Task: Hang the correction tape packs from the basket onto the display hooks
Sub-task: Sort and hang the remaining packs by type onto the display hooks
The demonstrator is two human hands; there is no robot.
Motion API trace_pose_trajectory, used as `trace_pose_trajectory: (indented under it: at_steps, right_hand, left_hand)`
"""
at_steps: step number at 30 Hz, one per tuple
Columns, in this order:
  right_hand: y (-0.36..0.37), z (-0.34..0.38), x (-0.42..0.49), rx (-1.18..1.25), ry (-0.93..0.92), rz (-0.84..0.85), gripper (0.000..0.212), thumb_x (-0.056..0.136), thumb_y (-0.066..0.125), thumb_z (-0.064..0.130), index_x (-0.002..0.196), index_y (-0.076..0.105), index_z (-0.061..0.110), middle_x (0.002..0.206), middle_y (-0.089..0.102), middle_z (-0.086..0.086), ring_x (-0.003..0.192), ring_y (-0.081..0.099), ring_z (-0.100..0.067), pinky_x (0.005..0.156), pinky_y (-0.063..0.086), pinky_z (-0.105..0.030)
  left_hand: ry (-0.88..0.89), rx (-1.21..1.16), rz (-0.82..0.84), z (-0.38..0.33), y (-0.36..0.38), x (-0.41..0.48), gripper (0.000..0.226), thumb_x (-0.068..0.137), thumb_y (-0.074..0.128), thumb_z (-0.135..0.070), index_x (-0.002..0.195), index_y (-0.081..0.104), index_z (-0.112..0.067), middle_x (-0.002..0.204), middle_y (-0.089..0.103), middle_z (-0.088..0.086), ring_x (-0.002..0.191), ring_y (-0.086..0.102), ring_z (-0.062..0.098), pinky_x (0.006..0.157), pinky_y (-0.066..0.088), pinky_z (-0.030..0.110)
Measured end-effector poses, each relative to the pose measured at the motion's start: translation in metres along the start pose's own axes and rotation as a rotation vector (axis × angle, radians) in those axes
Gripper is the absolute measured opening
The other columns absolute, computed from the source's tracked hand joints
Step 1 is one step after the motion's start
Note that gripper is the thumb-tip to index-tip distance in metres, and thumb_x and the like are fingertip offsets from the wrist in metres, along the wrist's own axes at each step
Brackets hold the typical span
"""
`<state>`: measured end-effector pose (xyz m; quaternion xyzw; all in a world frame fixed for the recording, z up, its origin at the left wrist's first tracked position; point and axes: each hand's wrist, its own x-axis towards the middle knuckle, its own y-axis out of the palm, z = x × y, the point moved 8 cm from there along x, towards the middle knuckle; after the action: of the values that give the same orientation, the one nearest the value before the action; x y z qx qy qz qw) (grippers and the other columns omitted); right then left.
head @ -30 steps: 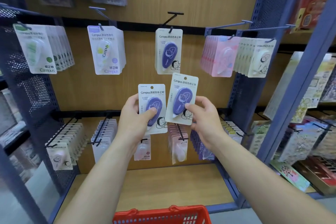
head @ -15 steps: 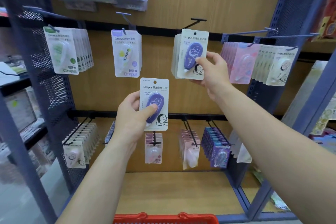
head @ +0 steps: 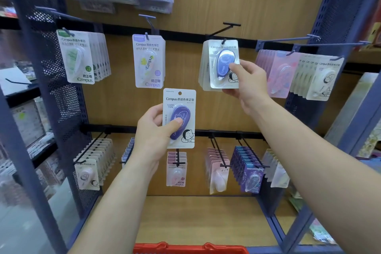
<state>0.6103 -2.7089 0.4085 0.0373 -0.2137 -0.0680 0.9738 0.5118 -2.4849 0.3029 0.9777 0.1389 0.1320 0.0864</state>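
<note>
My left hand (head: 153, 130) grips a correction tape pack (head: 179, 109) with a purple dispenser, held upright below the top row of hooks. My right hand (head: 246, 82) pinches the lower right of a second purple pack (head: 223, 62), which hangs on the black display hook (head: 223, 41) in front of other packs of the same kind. The red basket (head: 189, 248) shows only its rim at the bottom edge.
Green packs (head: 76, 57), white-yellow packs (head: 148, 62), pink packs (head: 278, 72) and cream packs (head: 321, 78) hang on neighbouring top hooks. A lower row of hooks carries more packs (head: 177, 169). A wooden shelf (head: 202, 218) lies below, blue metal uprights (head: 329, 27) at both sides.
My right hand carried its pack up and to the right onto the top hook. My left hand stayed in the middle with its pack. The view moved closer to the rack.
</note>
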Motion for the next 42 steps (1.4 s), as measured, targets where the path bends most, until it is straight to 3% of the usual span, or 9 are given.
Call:
trace_pose_trajectory:
  at_steps: [8,12,15,17,19,26,32,37,42]
  right_hand:
    - [0.005,-0.024,0.008,-0.108,0.116,-0.006,0.029,0.099,0.066,0.027,0.125,0.060,0.018,0.115,0.068,0.000,0.097,0.073,-0.018,0.072,0.065,-0.037]
    - [-0.007,-0.039,-0.001,-0.353,0.141,-0.021,0.053,0.095,0.068,0.044,0.139,0.053,0.019,0.121,0.059,0.006,0.111,0.062,-0.016,0.093,0.058,-0.040]
    - [-0.032,-0.042,-0.035,-0.452,0.043,0.015,0.043,0.094,0.069,0.043,0.132,0.058,0.023,0.105,0.059,0.019,0.096,0.058,0.002,0.076,0.045,-0.019]
    - [-0.053,-0.059,-0.069,-0.517,0.012,0.082,0.035,0.094,0.070,0.040,0.124,0.060,0.027,0.102,0.063,0.019,0.092,0.059,0.007,0.073,0.042,-0.014]
    - [-0.073,-0.091,-0.101,-0.593,0.052,0.140,0.036,0.091,0.074,0.038,0.122,0.058,0.031,0.104,0.066,0.015,0.091,0.063,0.003,0.074,0.046,-0.017]
    - [-0.103,-0.167,-0.128,-0.774,0.144,0.208,0.051,0.089,0.074,0.042,0.134,0.052,0.030,0.105,0.059,0.021,0.092,0.062,-0.004,0.085,0.057,-0.036]
    - [-0.100,-0.155,-0.114,-0.844,0.041,0.229,0.048,0.094,0.065,0.046,0.137,0.048,0.033,0.119,0.057,0.018,0.106,0.059,-0.006,0.084,0.053,-0.031]
    - [-0.098,-0.152,-0.113,-0.844,0.031,0.235,0.046,0.094,0.065,0.046,0.136,0.048,0.034,0.118,0.056,0.019,0.106,0.058,-0.006,0.082,0.053,-0.030]
    - [-0.095,-0.149,-0.115,-0.837,0.019,0.246,0.044,0.094,0.065,0.047,0.133,0.050,0.033,0.118,0.055,0.020,0.104,0.058,-0.004,0.083,0.055,-0.031]
  left_hand:
    - [0.002,0.010,0.016,0.001,0.007,-0.001,0.043,0.090,0.076,-0.010,0.130,0.061,-0.017,0.105,0.079,-0.003,0.090,0.078,0.019,0.071,0.063,0.037]
    - [0.010,0.071,0.045,-0.004,0.020,-0.006,0.038,0.091,0.076,-0.012,0.125,0.062,-0.020,0.102,0.079,-0.006,0.088,0.078,0.015,0.064,0.063,0.030]
    - [0.080,0.134,0.042,-0.024,0.029,0.005,0.035,0.089,0.078,-0.009,0.120,0.065,-0.019,0.102,0.078,-0.006,0.089,0.076,0.010,0.066,0.061,0.024]
    - [0.141,0.213,0.047,-0.042,0.040,0.021,0.032,0.087,0.080,-0.010,0.112,0.067,-0.023,0.102,0.076,-0.008,0.091,0.073,0.005,0.075,0.060,0.023]
    - [0.171,0.263,0.073,-0.057,0.056,0.042,0.031,0.085,0.082,-0.010,0.105,0.065,-0.027,0.103,0.075,-0.009,0.095,0.072,0.004,0.082,0.059,0.023]
    - [0.298,0.371,0.066,-0.092,0.100,0.096,0.042,0.082,0.086,-0.017,0.117,0.063,-0.018,0.109,0.076,0.000,0.099,0.074,0.012,0.084,0.061,0.030]
    - [0.300,0.399,0.054,-0.092,0.106,0.109,0.047,0.078,0.086,-0.020,0.121,0.068,-0.015,0.108,0.078,0.002,0.101,0.075,0.019,0.092,0.060,0.045]
    - [0.306,0.425,0.019,-0.096,0.110,0.109,0.024,0.087,0.081,-0.015,0.109,0.073,-0.024,0.104,0.078,-0.004,0.098,0.074,0.012,0.087,0.061,0.032]
    - [0.215,0.413,0.003,-0.085,0.109,0.114,0.026,0.088,0.080,-0.016,0.113,0.077,-0.019,0.100,0.080,-0.002,0.090,0.077,0.016,0.082,0.063,0.039]
